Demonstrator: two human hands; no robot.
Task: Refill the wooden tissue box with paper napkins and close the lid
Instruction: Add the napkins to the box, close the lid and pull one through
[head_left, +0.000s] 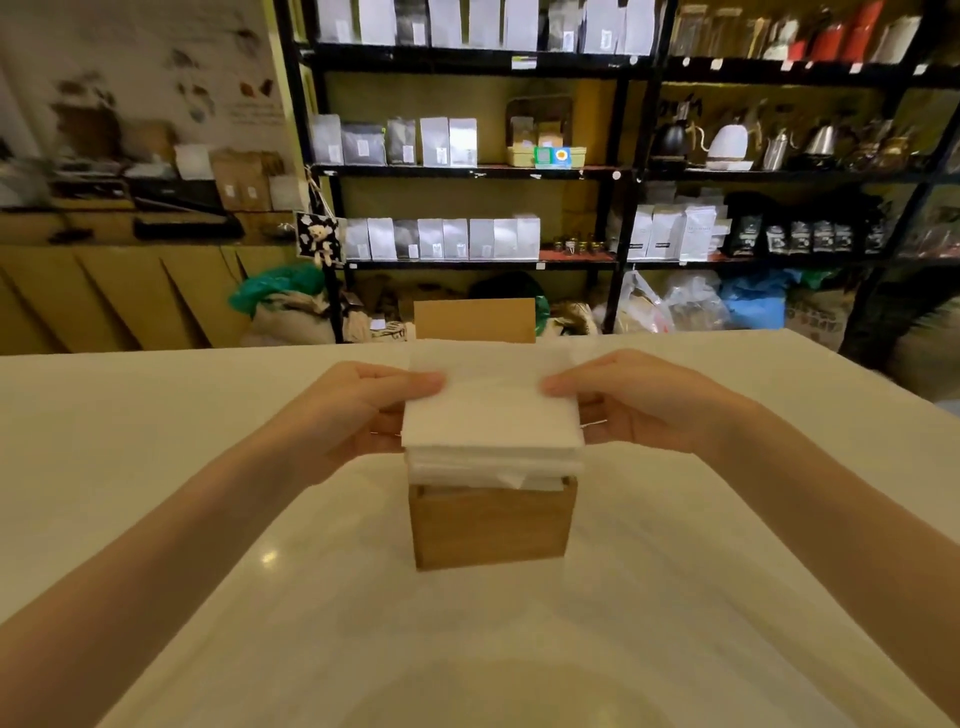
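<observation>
A square wooden tissue box (491, 525) stands on the white table (156, 467) in front of me. Its hinged lid (474, 319) is raised upright behind it. A thick stack of white paper napkins (488, 415) rests on the box's open top and rises above the rim. My left hand (358, 410) grips the stack's left side, thumb on top. My right hand (628, 402) grips its right side the same way. The inside of the box is hidden by the napkins.
Beyond the table's far edge stand black metal shelves (623, 171) with bags, kettles and jars. Sacks and plastic bags (691, 306) lie on the floor below. A wooden counter (130, 291) runs along the left.
</observation>
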